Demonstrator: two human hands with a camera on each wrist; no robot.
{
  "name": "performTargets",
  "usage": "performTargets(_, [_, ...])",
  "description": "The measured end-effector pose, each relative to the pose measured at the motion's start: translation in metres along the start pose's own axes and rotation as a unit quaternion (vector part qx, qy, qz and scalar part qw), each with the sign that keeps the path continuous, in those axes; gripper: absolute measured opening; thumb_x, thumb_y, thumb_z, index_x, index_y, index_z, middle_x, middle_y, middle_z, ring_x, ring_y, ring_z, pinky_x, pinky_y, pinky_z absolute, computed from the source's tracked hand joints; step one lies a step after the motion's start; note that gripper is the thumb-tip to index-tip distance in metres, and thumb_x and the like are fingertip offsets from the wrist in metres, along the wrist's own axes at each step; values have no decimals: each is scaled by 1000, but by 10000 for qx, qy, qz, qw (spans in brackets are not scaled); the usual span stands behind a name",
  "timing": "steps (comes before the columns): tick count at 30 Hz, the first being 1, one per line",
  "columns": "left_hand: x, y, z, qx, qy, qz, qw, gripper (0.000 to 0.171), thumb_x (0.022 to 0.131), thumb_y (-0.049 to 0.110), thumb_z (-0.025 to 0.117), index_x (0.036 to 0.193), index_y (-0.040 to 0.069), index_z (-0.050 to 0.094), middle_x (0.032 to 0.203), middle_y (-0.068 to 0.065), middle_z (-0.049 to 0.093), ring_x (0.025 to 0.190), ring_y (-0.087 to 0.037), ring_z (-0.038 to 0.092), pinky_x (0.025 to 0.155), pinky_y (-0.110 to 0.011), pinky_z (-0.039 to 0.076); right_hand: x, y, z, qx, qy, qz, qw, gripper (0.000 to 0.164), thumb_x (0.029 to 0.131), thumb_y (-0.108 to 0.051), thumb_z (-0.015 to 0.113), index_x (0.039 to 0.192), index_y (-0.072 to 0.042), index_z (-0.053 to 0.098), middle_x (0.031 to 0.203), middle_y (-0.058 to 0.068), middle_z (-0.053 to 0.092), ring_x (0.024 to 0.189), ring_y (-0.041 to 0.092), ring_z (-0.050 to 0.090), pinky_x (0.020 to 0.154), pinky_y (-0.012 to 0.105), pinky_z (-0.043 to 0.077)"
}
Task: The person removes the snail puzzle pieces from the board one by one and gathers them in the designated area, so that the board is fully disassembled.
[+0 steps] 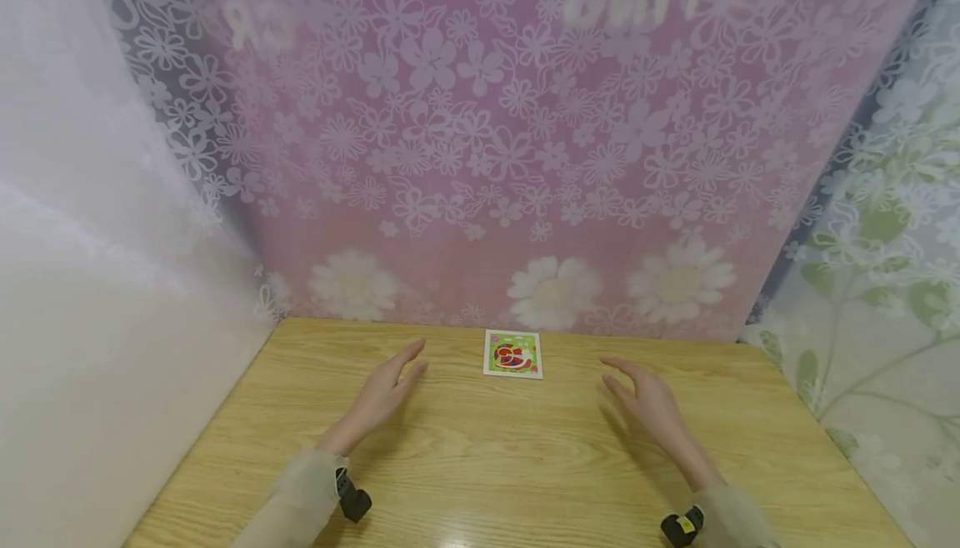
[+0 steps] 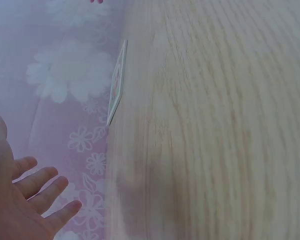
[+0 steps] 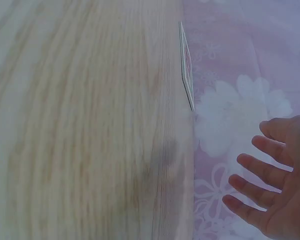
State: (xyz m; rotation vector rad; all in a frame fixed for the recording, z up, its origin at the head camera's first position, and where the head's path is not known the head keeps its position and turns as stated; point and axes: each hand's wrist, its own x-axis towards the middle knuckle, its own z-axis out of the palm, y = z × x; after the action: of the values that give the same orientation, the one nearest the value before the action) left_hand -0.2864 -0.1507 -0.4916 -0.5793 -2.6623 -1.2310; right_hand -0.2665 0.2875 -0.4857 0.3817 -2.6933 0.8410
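Note:
A small square picture card or board (image 1: 513, 354) with a white border lies flat near the table's back edge. Its face is green with a red, blue and white figure, too small to make out. To its left my left hand (image 1: 382, 389) hovers above the table, fingers extended and apart from it. My right hand (image 1: 651, 402) is held up on the other side, also touching nothing. Both wrist views show the card edge-on, and the spread fingers of the left hand (image 2: 35, 195) and right hand (image 3: 270, 175) hold nothing.
The wooden table (image 1: 480, 465) meets a pink flowered curtain (image 1: 480, 156) at the back. A white sheet (image 1: 112, 323) hangs at the left, and a leaf-patterned curtain (image 1: 885, 306) hangs at the right. Each wrist bears a small black camera (image 1: 352, 498).

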Motion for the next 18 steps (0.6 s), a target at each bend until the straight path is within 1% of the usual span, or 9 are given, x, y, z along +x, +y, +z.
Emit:
performTargets(4, [8, -2, 5, -257, 97, -72, 9996, 51, 109, 34, 47, 154, 10, 44, 152, -11, 50, 135, -31, 52, 105, -53, 47, 8, -5, 6, 28, 38, -37, 10000, 41, 102, -20, 63, 139, -4, 61, 131, 26, 64, 110, 44, 65, 86, 56, 57])
performTargets(7, [13, -1, 8, -456, 111, -241, 9986, 50, 109, 34, 46, 154, 11, 45, 152, -10, 50, 133, -31, 55, 105, -52, 47, 13, -10, 9, 205, 4, -46, 9998, 41, 102, -21, 62, 139, -3, 61, 132, 26, 63, 108, 42, 67, 83, 51, 59])
performTargets(9, [16, 1, 11, -599, 78, -353, 9976, 50, 110, 36, 46, 154, 12, 45, 153, -10, 50, 132, -33, 55, 106, -53, 46, 16, -12, 12, 351, -8, -4, 9994, 41, 103, -22, 62, 139, -3, 61, 133, 25, 63, 106, 40, 68, 82, 50, 59])
performTargets(11, [20, 3, 14, -725, -6, -463, 9963, 51, 110, 39, 44, 154, 14, 44, 154, -9, 48, 133, -33, 54, 109, -54, 43, 19, -13, 15, 483, -26, 80, 9988, 40, 104, -21, 60, 139, -3, 60, 133, 24, 63, 106, 40, 69, 82, 51, 59])
performTargets(14, [26, 7, 18, -880, -98, -523, 9947, 52, 110, 42, 43, 154, 15, 44, 156, -11, 45, 138, -35, 49, 111, -56, 40, 24, -14, 19, 688, -111, 285, 9972, 41, 105, -24, 58, 140, -3, 60, 133, 23, 64, 107, 41, 69, 84, 53, 58])
performTargets(16, [30, 8, 22, -922, -129, -531, 9942, 53, 110, 43, 42, 154, 15, 44, 156, -12, 44, 139, -35, 47, 112, -56, 39, 28, -14, 23, 907, -201, 426, 9948, 41, 106, -25, 57, 140, -3, 59, 135, 22, 63, 109, 42, 68, 85, 52, 58])
performTargets(18, [33, 9, 25, -1002, -134, -563, 9933, 54, 109, 45, 41, 154, 14, 44, 155, -12, 46, 139, -35, 48, 112, -56, 39, 32, -15, 27, 1241, -305, 557, 9902, 41, 106, -25, 56, 141, -2, 59, 137, 23, 61, 110, 42, 67, 86, 50, 59])
